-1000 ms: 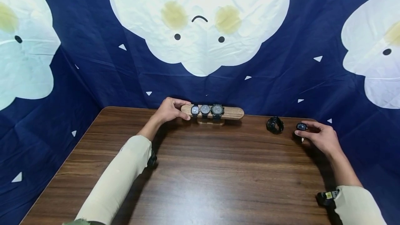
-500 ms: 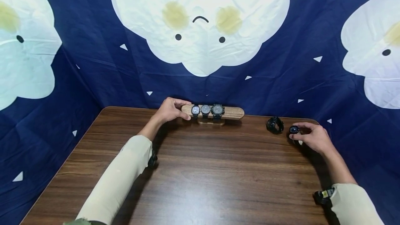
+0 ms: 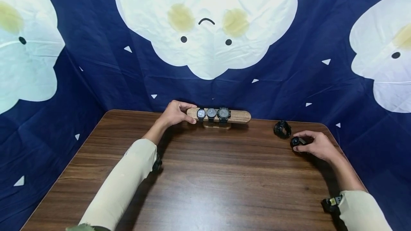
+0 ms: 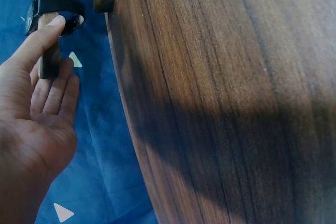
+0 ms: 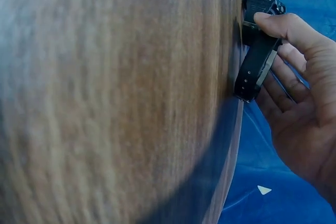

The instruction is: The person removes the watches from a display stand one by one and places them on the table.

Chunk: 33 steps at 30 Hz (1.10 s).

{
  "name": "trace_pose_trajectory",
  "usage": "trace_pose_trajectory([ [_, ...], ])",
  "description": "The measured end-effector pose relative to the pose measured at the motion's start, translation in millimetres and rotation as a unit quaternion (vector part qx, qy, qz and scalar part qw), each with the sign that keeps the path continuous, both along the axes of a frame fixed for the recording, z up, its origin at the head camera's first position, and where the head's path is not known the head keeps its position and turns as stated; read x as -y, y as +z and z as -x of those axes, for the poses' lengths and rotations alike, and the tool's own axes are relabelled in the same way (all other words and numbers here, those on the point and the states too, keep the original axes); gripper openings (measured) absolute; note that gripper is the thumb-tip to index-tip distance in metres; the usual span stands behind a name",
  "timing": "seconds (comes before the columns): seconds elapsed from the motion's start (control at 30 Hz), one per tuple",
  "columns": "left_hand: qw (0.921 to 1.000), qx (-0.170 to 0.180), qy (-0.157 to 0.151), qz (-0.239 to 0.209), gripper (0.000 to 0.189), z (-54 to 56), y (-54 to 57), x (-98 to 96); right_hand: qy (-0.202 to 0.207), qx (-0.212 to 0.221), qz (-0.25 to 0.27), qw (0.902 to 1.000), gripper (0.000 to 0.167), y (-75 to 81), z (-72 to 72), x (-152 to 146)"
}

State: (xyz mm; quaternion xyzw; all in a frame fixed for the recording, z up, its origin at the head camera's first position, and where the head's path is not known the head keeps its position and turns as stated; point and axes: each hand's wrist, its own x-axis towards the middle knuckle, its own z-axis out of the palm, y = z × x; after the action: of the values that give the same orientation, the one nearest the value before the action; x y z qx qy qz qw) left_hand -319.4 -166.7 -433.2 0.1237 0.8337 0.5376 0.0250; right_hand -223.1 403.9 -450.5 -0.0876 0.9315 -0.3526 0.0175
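Glossy wood-grained table (image 3: 224, 174), grained wooden stand (image 3: 240, 116), creased cloth backdrop (image 3: 208, 60), smooth plastic-looking watch strap (image 5: 257, 66)

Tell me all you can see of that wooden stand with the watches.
The wooden stand has a long, light-brown, grained bar with rounded ends, raised on a shorter base near the far edge of the table. It stands upright. Three dark watches are strapped round its left and middle part; the right part is bare. The person's left hand holds the left end.
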Motion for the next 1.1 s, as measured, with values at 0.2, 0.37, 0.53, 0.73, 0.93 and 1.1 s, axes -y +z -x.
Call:
trace_pose_trajectory([
  [0.2, 1.0000, 0.001, 0.000, 0.004, 0.065, 1.0, -0.6, 1.1, 0.003, 0.005, -0.010, 0.9999, 0.051, -5.2, -0.1, 2.9],
  [0.37, 1.0000, -0.001, -0.001, 0.004, 0.065, 0.7, -0.3, 1.0, 0.005, 0.015, -0.018, 0.9997, 0.051, -7.0, -0.8, 4.2],
  [0.53, 1.0000, 0.000, -0.004, 0.000, 0.064, 0.4, 0.2, 0.7, 0.005, 0.019, -0.021, 0.9996, 0.052, -6.5, -1.2, 5.2],
  [0.73, 1.0000, -0.003, -0.005, 0.005, 0.064, 2.0, -1.4, 1.0, 0.006, 0.019, -0.029, 0.9994, 0.054, -8.6, -1.8, 5.9],
  [0.93, 0.9999, -0.006, -0.007, 0.009, 0.063, 0.6, 1.4, 0.0, -0.005, 0.015, -0.040, 0.9991, 0.059, -5.4, -3.5, 5.4],
  [1.1, 0.9998, -0.006, -0.003, 0.017, 0.063, 0.5, 1.4, 0.2, -0.025, 0.007, -0.029, 0.9993, 0.059, -0.5, -4.4, 5.9],
])
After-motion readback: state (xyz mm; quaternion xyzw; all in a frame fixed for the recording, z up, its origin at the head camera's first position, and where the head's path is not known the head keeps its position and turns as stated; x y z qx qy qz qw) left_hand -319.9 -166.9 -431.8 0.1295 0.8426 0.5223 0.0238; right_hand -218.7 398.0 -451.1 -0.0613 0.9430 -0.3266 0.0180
